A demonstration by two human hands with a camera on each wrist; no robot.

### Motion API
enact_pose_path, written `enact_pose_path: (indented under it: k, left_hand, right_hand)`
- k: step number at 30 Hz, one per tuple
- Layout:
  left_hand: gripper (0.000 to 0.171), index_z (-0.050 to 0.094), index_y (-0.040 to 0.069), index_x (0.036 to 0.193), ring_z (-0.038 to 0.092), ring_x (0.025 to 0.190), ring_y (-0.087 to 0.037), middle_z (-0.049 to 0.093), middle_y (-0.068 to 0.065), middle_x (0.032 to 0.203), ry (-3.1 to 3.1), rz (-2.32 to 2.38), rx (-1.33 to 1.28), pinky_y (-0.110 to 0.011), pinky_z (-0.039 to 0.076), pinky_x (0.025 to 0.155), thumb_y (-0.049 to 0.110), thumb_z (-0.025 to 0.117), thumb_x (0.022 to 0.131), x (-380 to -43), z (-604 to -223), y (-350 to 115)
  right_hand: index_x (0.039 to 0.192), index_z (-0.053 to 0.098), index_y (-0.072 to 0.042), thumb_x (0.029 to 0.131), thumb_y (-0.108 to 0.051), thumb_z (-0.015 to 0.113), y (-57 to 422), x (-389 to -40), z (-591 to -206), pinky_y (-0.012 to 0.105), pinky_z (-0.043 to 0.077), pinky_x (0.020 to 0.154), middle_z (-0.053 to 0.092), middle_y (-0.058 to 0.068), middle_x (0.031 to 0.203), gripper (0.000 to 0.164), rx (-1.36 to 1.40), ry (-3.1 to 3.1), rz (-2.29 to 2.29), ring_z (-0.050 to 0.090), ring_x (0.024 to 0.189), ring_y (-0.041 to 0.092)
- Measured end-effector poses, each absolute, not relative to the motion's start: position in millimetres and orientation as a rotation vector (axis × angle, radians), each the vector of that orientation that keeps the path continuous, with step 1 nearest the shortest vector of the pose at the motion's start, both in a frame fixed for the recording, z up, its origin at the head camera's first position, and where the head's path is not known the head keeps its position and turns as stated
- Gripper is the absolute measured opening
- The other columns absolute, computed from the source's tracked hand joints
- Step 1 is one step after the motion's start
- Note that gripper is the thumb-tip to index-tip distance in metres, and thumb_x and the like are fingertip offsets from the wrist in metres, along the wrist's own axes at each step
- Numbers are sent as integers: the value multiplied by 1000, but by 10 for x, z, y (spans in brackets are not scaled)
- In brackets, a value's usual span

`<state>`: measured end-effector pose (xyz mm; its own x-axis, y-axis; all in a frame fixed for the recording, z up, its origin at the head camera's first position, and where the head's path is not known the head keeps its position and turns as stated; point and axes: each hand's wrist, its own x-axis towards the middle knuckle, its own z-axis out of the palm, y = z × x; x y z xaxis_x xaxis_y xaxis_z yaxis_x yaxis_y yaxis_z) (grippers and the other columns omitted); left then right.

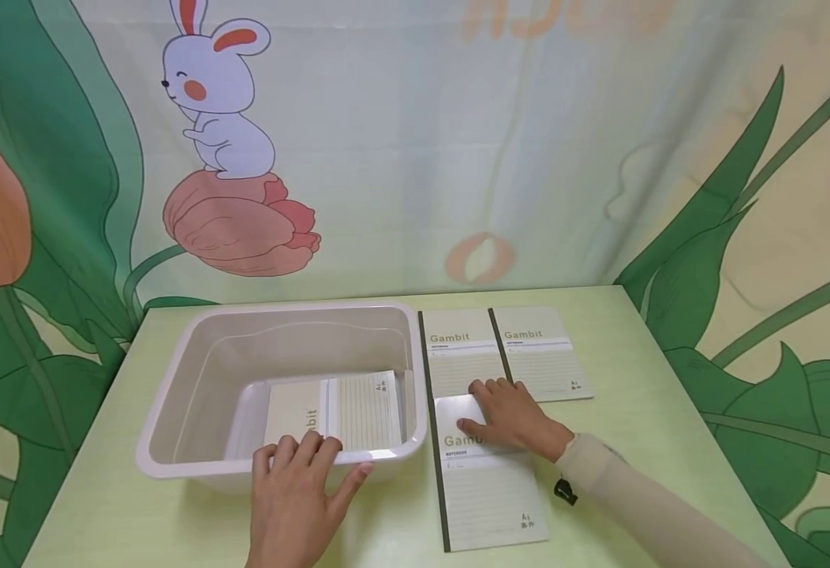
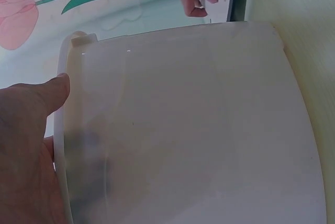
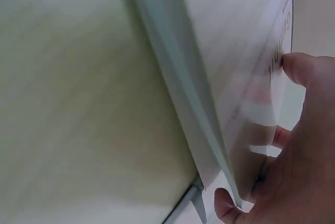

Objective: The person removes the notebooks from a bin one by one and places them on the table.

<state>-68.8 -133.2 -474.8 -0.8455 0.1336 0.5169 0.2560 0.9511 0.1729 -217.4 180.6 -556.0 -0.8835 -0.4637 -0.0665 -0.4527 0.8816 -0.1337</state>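
Note:
My left hand (image 1: 294, 489) grips the near rim of a beige plastic basin (image 1: 152, 442), its thumb on the outer side and fingers over the edge. In the left wrist view the basin's outer wall (image 2: 193, 119) fills most of the picture. Inside lies a "Gambit" notebook (image 1: 365, 410), turned sideways; the rim and my left hand hide its near part. My right hand (image 1: 514, 414) holds the upper part of the nearest notebook (image 1: 489, 497), thumb on its cover and fingers at its edges. Behind it lie a left notebook (image 1: 461, 367) and a right notebook (image 1: 543, 363).
All this rests on a pale green table (image 1: 621, 355). A curtain (image 1: 386, 158) printed with a rabbit and flowers hangs behind it. A small black object (image 1: 565, 491) hangs at the right sleeve's cuff.

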Motion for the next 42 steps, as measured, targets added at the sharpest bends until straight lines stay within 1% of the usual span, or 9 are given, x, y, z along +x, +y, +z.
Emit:
enact_pose_path:
  k: [5, 8, 11, 14, 20, 23, 27, 33, 42]
  left_hand:
    - [47, 62, 17, 92, 48, 82, -25, 60, 1, 88, -2592, -317, -268, -47, 35, 89, 63, 56, 86, -665, -4770, -1335]
    - [46, 61, 17, 92, 48, 83, -25, 58, 1, 87, -2592, -315, -269, -47, 35, 90, 63, 55, 87, -657, -4784, -1335]
    - [48, 62, 16, 92, 46, 82, -25, 59, 0, 88, -2578, -322, -282, -47, 35, 89, 63, 54, 88, -676, -4768, -1341]
    - [49, 62, 16, 92, 46, 80, -25, 60, 0, 89, -2566, -326, -293, -47, 35, 88, 63, 53, 89, -693, -4747, -1347]
    - [48, 62, 16, 92, 45, 80, -25, 59, 0, 88, -2570, -326, -293, -46, 35, 88, 63, 53, 88, -694, -4744, -1347]
    - [48, 62, 16, 92, 46, 81, -25, 60, 0, 88, -2575, -324, -287, -46, 35, 88, 63, 53, 88, -691, -4747, -1344]
    - [47, 62, 17, 92, 46, 81, -25, 60, 1, 88, -2582, -326, -283, -46, 35, 88, 63, 55, 87, -690, -4755, -1341]
    - [45, 62, 17, 92, 45, 81, -24, 60, 1, 88, -2592, -317, -282, -47, 35, 89, 62, 57, 87, -687, -4762, -1354]
    - [44, 61, 18, 90, 43, 79, -22, 59, 2, 87, -2600, -309, -277, -47, 35, 89, 62, 58, 86, -686, -4753, -1360]
  right_hand:
    - [128, 52, -14, 92, -63, 53, 1789, -2091, -5619, 50, 41, 86, 57, 9, 118, 61, -777, 2996, -21, 52, 107, 28]
    - [133, 51, -14, 93, -63, 51, 1780, -2065, -5599, 54, 40, 91, 53, 9, 131, 64, -795, 2995, 47, 50, 118, 29]
    - [141, 47, -16, 94, -62, 48, 1778, -2109, -5464, 58, 40, 98, 47, 9, 144, 65, -792, 3001, 40, 47, 131, 31]
    - [146, 43, -20, 96, -59, 48, 1770, -2154, -5185, 61, 37, 103, 42, 9, 151, 63, -810, 3033, 2, 42, 138, 31]
    - [146, 43, -23, 97, -52, 52, 1721, -2091, -4442, 60, 30, 112, 40, 8, 153, 57, -1027, 3115, -38, 39, 141, 29]
    - [144, 44, -21, 97, -48, 55, 1678, -2067, -4114, 57, 31, 112, 40, 8, 152, 55, -1210, 3144, -30, 39, 140, 29]
    - [143, 45, -19, 97, -45, 56, 1605, -2082, -3795, 53, 33, 112, 40, 10, 151, 54, -1405, 3155, -15, 39, 140, 29]
    - [142, 46, -19, 98, -47, 53, 1381, -2190, -3492, 52, 30, 114, 40, 10, 152, 52, -1591, 3116, -21, 39, 141, 29]
    - [148, 39, -22, 101, -51, 44, 776, -2385, -3264, 49, 29, 117, 35, 7, 156, 55, -1752, 2949, 49, 36, 143, 26]
